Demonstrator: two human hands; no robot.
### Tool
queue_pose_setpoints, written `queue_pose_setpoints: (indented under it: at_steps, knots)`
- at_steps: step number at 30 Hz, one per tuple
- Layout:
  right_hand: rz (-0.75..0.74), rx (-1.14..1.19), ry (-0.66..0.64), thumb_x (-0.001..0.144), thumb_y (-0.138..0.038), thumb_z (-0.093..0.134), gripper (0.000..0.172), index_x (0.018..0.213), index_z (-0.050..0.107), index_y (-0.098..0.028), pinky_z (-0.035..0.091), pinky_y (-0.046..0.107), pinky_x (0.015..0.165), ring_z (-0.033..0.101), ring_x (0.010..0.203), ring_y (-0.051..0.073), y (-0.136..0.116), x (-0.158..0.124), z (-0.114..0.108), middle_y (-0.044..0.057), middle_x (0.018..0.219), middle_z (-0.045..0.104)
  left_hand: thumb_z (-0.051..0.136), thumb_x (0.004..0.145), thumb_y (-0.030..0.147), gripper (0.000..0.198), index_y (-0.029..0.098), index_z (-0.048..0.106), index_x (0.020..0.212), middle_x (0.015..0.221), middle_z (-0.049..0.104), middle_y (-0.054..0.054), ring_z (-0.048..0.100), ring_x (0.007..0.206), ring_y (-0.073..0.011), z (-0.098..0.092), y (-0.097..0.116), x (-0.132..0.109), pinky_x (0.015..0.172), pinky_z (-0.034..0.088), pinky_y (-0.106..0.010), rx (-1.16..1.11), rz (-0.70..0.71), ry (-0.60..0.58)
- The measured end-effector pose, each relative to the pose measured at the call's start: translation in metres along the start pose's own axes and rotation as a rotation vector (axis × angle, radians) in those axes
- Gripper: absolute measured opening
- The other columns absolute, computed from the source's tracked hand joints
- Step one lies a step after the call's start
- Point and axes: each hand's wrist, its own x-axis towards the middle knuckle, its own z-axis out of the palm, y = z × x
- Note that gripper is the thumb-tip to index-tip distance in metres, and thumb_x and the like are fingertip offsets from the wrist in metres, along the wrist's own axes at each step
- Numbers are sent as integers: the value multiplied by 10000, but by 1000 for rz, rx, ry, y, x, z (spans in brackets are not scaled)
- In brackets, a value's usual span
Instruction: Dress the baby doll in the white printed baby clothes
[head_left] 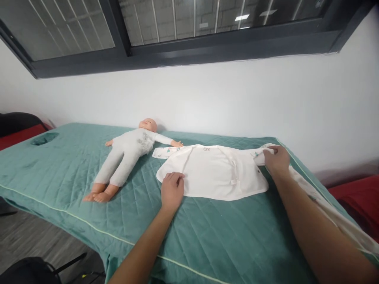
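A white baby shirt (210,171) lies opened out on the bed, its inside facing up and its printed sleeves stretched to both sides. My left hand (173,191) is closed at the shirt's lower left edge, thumb and fingers drawn together on the cloth. At the far right, my right hand (277,159) pinches the end of the right sleeve (259,157). Left of the shirt a baby doll (127,152) rests on its back in a white body suit. One of the doll's hands (177,144) touches or nearly touches the left sleeve (166,152).
A green quilted cover (68,161) with a face hole (44,139) spreads over the bed. More pale printed cloth (328,205) runs along the right edge, partly behind my right forearm. Behind stand a white wall (207,98) and a dark window frame (189,53). Red furniture (359,199) flanks the bed.
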Motion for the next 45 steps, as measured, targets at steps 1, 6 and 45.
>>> queue_pose_setpoints:
  at_steps: [1, 6, 45]
  knots:
    - [-11, 0, 15, 808, -314, 484, 442, 1181, 585, -101, 455, 456, 943, 588, 1069, 321, -1, -2, 0, 211, 1148, 629, 470, 859, 137, 207, 219, 659, 870, 870, 694, -4, 569, 905, -207, 0, 0, 0, 822, 445, -351, 3, 2, -1]
    - [-177, 68, 3, 844, -311, 499, 418, 1218, 580, -142, 368, 429, 1081, 509, 1231, 293, -38, -28, -10, 175, 1255, 598, 459, 858, 126, 222, 218, 661, 869, 876, 699, -10, 573, 907, -211, 2, 0, 0, 833, 447, -354, 13, 14, 2]
    - [-616, 125, -448, 954, -453, 336, 632, 1436, 362, -45, 310, 456, 1144, 359, 1395, 320, -355, -142, 190, 233, 1462, 415, 544, 880, 411, 484, 150, 551, 1288, 1305, 612, -168, 602, 1160, -339, -202, -189, 107, 975, 465, -477, -2, -470, -75]
